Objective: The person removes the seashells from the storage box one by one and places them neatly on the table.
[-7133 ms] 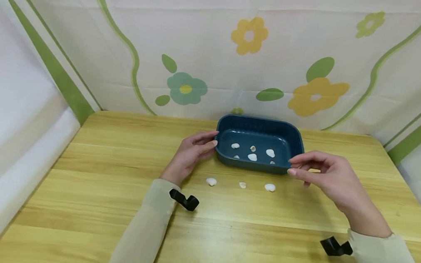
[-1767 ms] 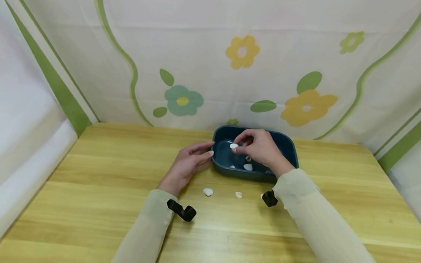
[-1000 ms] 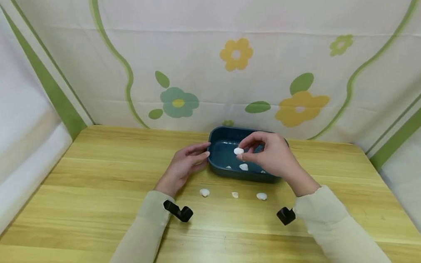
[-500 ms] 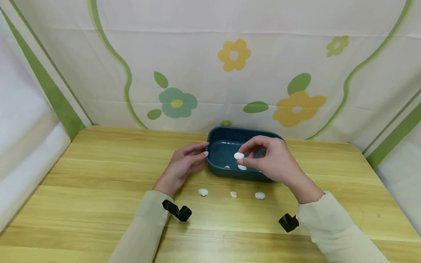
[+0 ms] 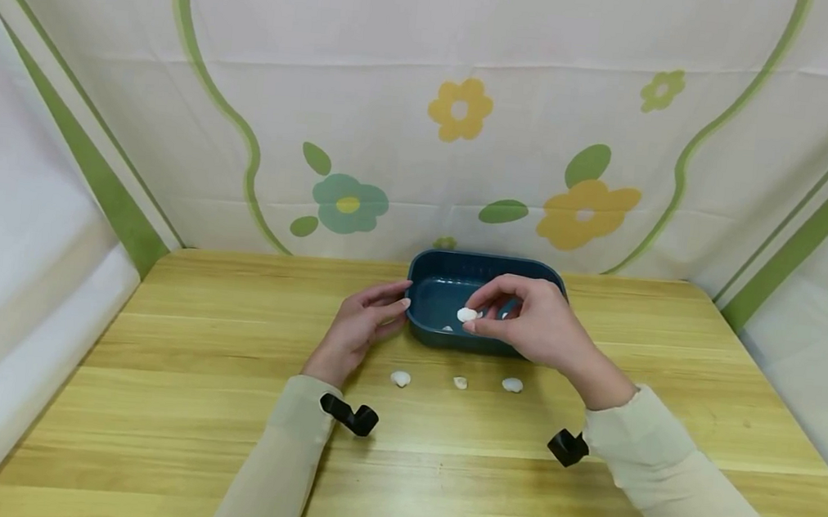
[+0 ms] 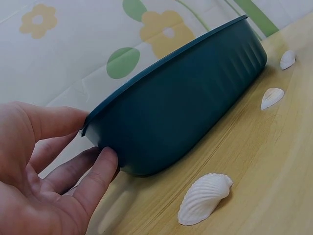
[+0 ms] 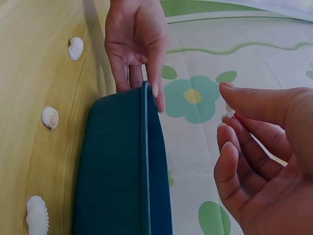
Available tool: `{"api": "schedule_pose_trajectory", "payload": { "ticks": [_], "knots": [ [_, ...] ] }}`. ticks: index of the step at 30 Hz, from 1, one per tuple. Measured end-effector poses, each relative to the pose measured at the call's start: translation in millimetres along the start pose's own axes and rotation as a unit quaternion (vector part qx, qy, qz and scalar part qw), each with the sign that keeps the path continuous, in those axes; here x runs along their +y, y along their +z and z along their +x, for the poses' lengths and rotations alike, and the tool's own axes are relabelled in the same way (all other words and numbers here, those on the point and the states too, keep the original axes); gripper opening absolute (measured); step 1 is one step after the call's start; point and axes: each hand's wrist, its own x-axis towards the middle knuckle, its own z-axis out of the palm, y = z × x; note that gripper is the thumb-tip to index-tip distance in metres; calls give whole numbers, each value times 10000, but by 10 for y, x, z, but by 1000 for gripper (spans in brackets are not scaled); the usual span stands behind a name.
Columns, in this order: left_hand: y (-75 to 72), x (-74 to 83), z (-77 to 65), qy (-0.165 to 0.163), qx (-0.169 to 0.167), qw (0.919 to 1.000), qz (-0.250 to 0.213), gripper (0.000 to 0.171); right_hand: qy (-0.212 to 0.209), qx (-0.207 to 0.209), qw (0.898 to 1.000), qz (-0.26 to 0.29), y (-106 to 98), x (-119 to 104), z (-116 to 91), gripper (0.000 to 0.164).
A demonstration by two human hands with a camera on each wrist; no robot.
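right hand (image 5: 537, 323): pinches white seashell (image 5: 466, 316) above blue rectangular tub (image 5: 444, 340) | change: white seashell sits nearer than a moment ago, so in transit, unreleased | left hand (image 5: 357, 332): loose, touching tub's left end | three seashells (image 5: 400, 379): on table (image 5: 439, 482), near side

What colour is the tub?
The tub is dark blue-green, best seen in the left wrist view.
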Motion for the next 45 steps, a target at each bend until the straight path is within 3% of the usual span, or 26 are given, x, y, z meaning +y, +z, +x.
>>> {"api": "schedule_pose_trajectory", "payload": {
  "ticks": [15,25,36,45],
  "knots": [
    [-10,-12,10,22,-18,10000,-29,39,-132,-129,9992,356,71,6,-64,17],
    [-10,-22,18,48,-3,10000,5,41,-494,-741,9950,458,536,75,-207,17],
    [-6,-15,17,70,-29,10000,36,40,-190,-1652,9832,759,1045,138,-284,15],
    [-8,-21,10,78,-33,10000,17,40,-478,-1664,9831,596,1208,164,-298,18]
  ]
}}
